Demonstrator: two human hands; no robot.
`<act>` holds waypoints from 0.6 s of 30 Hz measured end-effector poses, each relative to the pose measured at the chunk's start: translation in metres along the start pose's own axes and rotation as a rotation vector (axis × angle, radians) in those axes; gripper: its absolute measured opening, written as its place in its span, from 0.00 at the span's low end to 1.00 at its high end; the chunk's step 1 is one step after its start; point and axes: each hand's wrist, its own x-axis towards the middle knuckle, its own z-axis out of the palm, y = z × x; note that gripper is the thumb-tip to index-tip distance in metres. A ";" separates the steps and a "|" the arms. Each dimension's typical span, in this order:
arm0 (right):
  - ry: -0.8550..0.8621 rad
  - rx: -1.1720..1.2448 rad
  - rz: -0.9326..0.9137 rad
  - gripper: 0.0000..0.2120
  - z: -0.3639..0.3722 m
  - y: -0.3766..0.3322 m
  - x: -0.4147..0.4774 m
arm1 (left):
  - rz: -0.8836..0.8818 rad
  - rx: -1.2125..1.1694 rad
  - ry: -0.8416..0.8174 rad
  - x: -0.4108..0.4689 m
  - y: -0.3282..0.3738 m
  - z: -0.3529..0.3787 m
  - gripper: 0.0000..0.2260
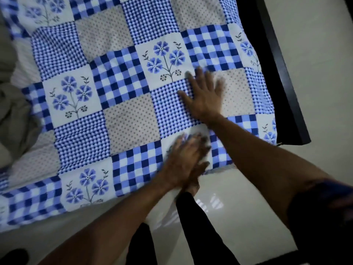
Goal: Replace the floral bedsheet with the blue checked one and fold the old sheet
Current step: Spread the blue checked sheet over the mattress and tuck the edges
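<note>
The blue checked sheet (122, 77), a patchwork of gingham, dotted and blue-flower squares, lies spread over the bed and hangs over its near edge. My right hand (204, 96) rests flat on it, fingers spread, near the bed's right corner. My left hand (185, 159) lies palm down on the sheet at the near edge, blurred, fingers apart. Neither hand grips the cloth. A crumpled grey-beige cloth (13, 115) is bunched at the left; its pattern cannot be made out.
A dark bed frame (280, 69) runs along the right side of the mattress. Pale glossy floor (238, 207) lies below and to the right. My legs in dark trousers (193, 222) and a bare foot stand close to the bed's near edge.
</note>
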 end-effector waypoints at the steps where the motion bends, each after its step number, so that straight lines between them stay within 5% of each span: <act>1: 0.005 0.013 0.089 0.37 -0.001 0.013 -0.005 | -0.037 -0.024 0.058 -0.016 -0.016 -0.005 0.21; 6: 0.039 0.110 0.415 0.38 -0.011 0.074 -0.056 | -0.526 0.101 0.079 -0.110 -0.140 -0.059 0.27; 10: 0.093 0.126 0.560 0.38 -0.015 0.065 -0.084 | -0.728 0.124 0.059 -0.167 -0.194 -0.081 0.29; 14: 0.200 0.122 0.159 0.32 0.003 -0.057 -0.087 | -0.812 0.162 0.029 -0.203 -0.197 -0.061 0.31; 18: 0.123 0.135 -0.335 0.28 0.035 -0.205 -0.087 | -0.857 0.240 0.066 -0.213 -0.152 -0.039 0.33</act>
